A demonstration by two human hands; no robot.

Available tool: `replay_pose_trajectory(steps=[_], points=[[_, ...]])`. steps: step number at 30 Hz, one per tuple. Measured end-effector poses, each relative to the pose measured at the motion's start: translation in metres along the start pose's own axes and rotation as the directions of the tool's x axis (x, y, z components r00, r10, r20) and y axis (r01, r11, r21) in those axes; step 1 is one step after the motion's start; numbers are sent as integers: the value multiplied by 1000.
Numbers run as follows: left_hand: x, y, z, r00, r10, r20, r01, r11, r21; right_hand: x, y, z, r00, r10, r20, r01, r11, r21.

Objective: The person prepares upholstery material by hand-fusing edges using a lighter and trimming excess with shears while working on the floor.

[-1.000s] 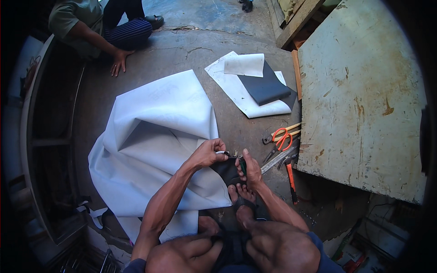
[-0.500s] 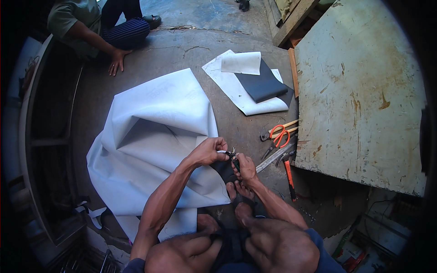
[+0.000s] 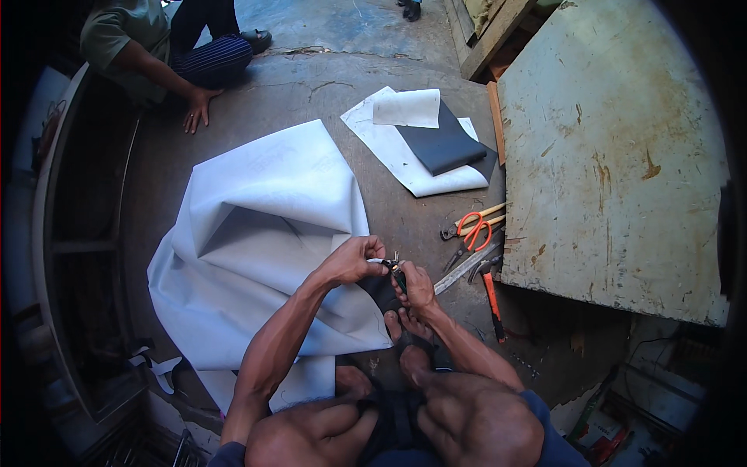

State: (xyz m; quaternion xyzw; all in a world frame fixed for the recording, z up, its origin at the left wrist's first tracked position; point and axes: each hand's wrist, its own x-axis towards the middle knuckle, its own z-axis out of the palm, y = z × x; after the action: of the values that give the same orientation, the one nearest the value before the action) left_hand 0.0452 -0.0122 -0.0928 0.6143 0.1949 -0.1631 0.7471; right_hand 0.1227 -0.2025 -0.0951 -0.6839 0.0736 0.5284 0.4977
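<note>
My left hand (image 3: 355, 259) is closed, its fingertips pinching the edge of a large white sheet (image 3: 272, 171) with a black underside. The sheet lies in folds over the floor at my left and in front of me. My right hand (image 3: 415, 286) is wrapped round a small dark-handled tool (image 3: 400, 277) with a metal head; its exact kind is too small to make out. The metal head meets the pinched edge between my two hands, just above my right foot (image 3: 411, 325).
Orange-handled scissors (image 3: 475, 231), yellow-handled pincers (image 3: 482, 219), a metal strip (image 3: 468, 268) and an orange-handled hammer (image 3: 492, 300) lie at my right, beside a worn board (image 3: 607, 171). Folded black-and-white pieces (image 3: 440, 148) lie beyond. Another person's hand (image 3: 201, 107) rests at far left.
The view has shifted slightly, so the things at right sit a little further left. Both hands keep nearly the same place and hold.
</note>
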Motion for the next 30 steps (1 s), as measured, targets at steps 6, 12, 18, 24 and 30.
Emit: replay_pose_trajectory(steps=[6, 12, 18, 24, 30], points=[[-2, 3, 2, 1000, -6, 2, 6, 1000, -25, 2, 5, -2, 1000, -29, 6, 29, 999, -37], [-1, 4, 5, 1000, 18, -4, -18, 999, -28, 18, 1, -40, 840, -471, -269, 424, 879, -217], [-9, 0, -2, 999, 3, -34, -5, 999, -49, -14, -16, -25, 787, -614, -57, 530, 720, -449], [-6, 0, 7, 998, 41, -37, -40, 999, 24, -12, -2, -8, 943, -334, 5, 326, 918, -226], [-7, -2, 5, 997, 14, -81, -12, 1000, 21, -1, -10, -11, 893, -430, -135, 415, 901, -126]])
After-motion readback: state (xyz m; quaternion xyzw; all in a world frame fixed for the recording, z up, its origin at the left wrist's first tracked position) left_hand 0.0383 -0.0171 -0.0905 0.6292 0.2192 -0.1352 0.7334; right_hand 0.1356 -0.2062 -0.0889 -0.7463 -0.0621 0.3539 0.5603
